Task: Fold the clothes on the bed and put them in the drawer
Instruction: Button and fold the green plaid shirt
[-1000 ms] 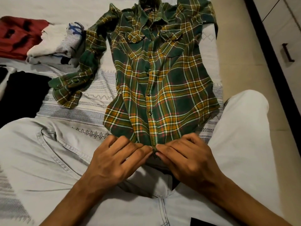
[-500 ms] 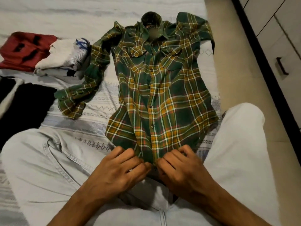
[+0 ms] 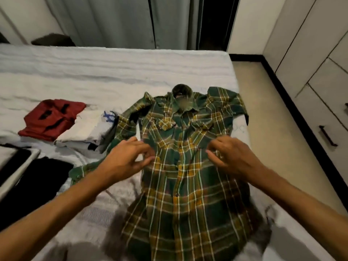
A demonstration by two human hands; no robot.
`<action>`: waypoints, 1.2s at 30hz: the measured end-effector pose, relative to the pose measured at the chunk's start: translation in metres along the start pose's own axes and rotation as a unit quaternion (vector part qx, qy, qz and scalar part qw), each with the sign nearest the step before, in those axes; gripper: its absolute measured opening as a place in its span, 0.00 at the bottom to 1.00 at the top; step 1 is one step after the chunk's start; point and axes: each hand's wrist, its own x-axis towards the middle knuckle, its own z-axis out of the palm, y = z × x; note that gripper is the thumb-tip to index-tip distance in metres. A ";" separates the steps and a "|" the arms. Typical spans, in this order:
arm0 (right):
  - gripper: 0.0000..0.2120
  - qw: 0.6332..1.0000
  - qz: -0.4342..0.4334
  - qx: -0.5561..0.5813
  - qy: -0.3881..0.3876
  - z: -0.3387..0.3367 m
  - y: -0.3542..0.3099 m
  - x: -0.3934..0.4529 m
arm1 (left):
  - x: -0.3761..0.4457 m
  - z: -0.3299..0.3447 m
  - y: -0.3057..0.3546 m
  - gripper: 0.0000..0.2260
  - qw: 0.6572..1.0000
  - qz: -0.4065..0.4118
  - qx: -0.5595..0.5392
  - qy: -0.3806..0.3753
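Note:
A green and yellow plaid shirt (image 3: 184, 166) lies buttoned and face up on the white bed (image 3: 113, 72), collar away from me. Its left sleeve trails down past the shirt's left side. My left hand (image 3: 130, 159) hovers at the shirt's left edge at chest height, fingers loosely spread with a gap to the thumb. My right hand (image 3: 231, 157) is over the shirt's right chest with its fingers curled down onto the fabric. Motion blur hides whether it pinches the cloth.
A folded red garment (image 3: 50, 119) and a folded white one (image 3: 84, 132) lie to the left of the shirt. A black garment (image 3: 37, 178) is nearer me on the left. White drawers with dark handles (image 3: 327, 136) line the right wall beyond a strip of floor (image 3: 263, 110).
Both hands left the shirt's bottom hem and moved up and apart to its chest. My view lifted, so the far wall and curtains now show.

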 end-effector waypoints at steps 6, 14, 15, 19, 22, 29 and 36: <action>0.13 0.994 0.095 -0.035 -0.037 0.006 0.114 0.163 | 0.150 0.008 -0.103 0.14 0.994 -0.107 0.005 -0.026; 0.35 0.973 0.112 -0.091 -0.182 0.066 0.202 0.315 | 0.294 0.067 -0.214 0.35 0.958 -0.246 0.060 -0.134; 0.34 0.971 0.110 -0.102 -0.188 0.070 0.205 0.323 | 0.300 0.073 -0.220 0.34 0.956 -0.249 0.058 -0.147; 0.15 0.950 0.153 -0.002 -0.273 0.058 0.210 0.354 | 0.312 0.072 -0.231 0.14 0.966 -0.183 -0.060 -0.171; 0.09 0.938 0.152 0.037 -0.310 0.023 0.208 0.360 | 0.314 0.042 -0.218 0.11 0.966 -0.152 -0.145 -0.150; 0.15 0.989 0.133 0.068 -0.010 -0.151 0.168 0.321 | 0.312 -0.116 -0.161 0.11 0.966 -0.127 -0.180 0.133; 0.19 0.969 0.087 0.099 0.209 -0.356 0.077 0.232 | 0.266 -0.317 -0.044 0.17 0.964 0.028 0.095 0.247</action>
